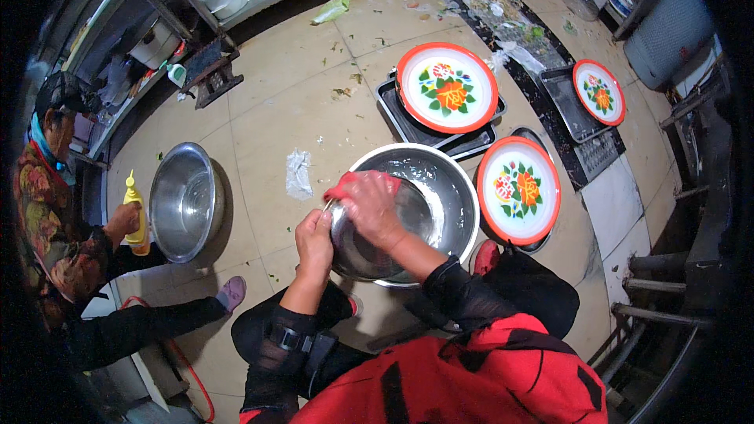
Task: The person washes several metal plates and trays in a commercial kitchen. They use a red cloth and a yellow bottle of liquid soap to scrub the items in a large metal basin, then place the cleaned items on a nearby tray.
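Note:
Before me on the tiled floor stands a large stainless steel basin (468,194) with water in it. My left hand (314,238) grips the left rim of a metal bowl (362,250), which is tilted over the basin. A red cloth (386,179) lies under my right hand (371,206), pressed against the upper left edge of that bowl. My right hand covers part of the cloth and the rim. Where the bowl's lower edge meets the basin is hard to tell.
At left a person (53,200) holds a yellow squeeze bottle (136,218) beside another steel basin (185,206). Flowered enamel trays (424,62) (548,212) (580,94) rest on dark pans (394,109). A drain strip (512,17) with food scraps runs behind. Stools (654,285) stand right.

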Motion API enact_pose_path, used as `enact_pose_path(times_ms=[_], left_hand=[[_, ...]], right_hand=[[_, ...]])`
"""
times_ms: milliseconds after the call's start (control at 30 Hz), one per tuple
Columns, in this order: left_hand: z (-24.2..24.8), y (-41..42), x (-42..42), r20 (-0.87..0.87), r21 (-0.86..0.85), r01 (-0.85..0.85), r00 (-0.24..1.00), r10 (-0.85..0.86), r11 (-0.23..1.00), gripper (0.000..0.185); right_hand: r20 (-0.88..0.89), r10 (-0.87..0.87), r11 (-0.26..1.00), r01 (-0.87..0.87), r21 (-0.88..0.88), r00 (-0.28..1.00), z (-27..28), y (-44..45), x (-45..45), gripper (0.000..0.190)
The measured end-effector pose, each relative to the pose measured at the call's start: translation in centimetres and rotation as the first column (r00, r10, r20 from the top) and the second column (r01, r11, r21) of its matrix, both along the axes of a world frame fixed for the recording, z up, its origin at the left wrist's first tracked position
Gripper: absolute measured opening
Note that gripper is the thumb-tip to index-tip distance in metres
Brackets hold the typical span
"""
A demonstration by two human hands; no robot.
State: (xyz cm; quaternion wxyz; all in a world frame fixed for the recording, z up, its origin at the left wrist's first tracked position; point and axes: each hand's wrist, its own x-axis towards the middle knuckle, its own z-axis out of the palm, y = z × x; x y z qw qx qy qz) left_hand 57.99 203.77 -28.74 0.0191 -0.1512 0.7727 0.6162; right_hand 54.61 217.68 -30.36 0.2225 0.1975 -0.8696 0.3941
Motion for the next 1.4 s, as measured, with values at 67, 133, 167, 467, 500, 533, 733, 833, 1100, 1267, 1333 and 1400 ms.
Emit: enact_pose_path(times_ms=[67,133,167,467,500,533,733,833,1100,1267,1333,1400], left_hand=[[-1.1,-0.6,0.4,-0.023,0.009,0.009,1.0,-0.009,1.0,0.022],[-1.5,-0.9,0.6,-0.026,0.127,-0.033,0.999,0.037,0.991,0.021],[-1.7,-0.9,0.4,-0.027,0.186,-0.055,0.998,0.061,0.981,0.021],[-2.0,-1.7,-0.6,0.056,0.298,-0.239,0.971,0.234,0.924,0.021],[-2.3,-1.8,-0.7,0.044,0.299,-0.237,0.971,0.235,0.924,0.021],[-2.6,-2.0,-0.6,0.032,0.3,-0.235,0.971,0.236,0.924,0.021],[-3.0,-2.2,-1.0,0.036,0.283,-0.255,0.966,0.255,0.925,0.025],[-2.8,-1.6,-1.0,0.017,0.292,-0.236,0.97,0.242,0.927,0.026],[-4.7,1.4,0.8,-0.01,0.238,-0.242,0.968,0.251,0.941,0.024],[-5.6,1.4,1.9,-0.087,0.103,-0.118,0.988,0.127,0.988,0.025],[-5.3,2.7,1.7,-0.098,0.043,-0.036,0.994,0.04,0.998,0.025],[-4.6,3.4,2.1,-0.102,0.078,-0.037,0.994,0.045,0.996,0.025]], right_hand=[[0.28,-0.107,0.991,0.126,-0.049,0.954,-3.8,1.7,-1.9,0.025],[0.353,-0.153,0.974,0.202,-0.105,0.923,-9.5,4.4,-2.9,0.027],[0.279,-0.18,0.969,0.219,-0.117,0.943,-13.0,5.9,-3.3,0.029],[0.844,-0.132,0.818,0.538,-0.204,0.52,-27.9,9.9,1.6,0.042],[0.843,-0.128,0.816,0.539,-0.211,0.523,-28.2,10.1,2.2,0.041],[0.842,-0.123,0.814,0.539,-0.217,0.525,-28.5,10.2,2.8,0.041],[0.75,-0.309,0.761,0.625,-0.174,0.585,-31.2,9.8,7.3,0.033],[0.886,-0.363,0.633,0.774,0.008,0.288,-31.3,9.1,8.4,0.036],[0.975,0.144,0.165,0.967,-0.194,0.17,-32.5,6.0,10.2,0.034],[0.964,0.126,0.357,0.895,-0.265,0.235,-23.8,2.7,8.4,0.034],[0.946,-0.078,0.419,0.872,-0.255,0.314,-25.0,2.0,8.4,0.033],[0.963,-0.118,0.539,0.83,-0.141,0.24,-21.6,1.4,8.9,0.042]])
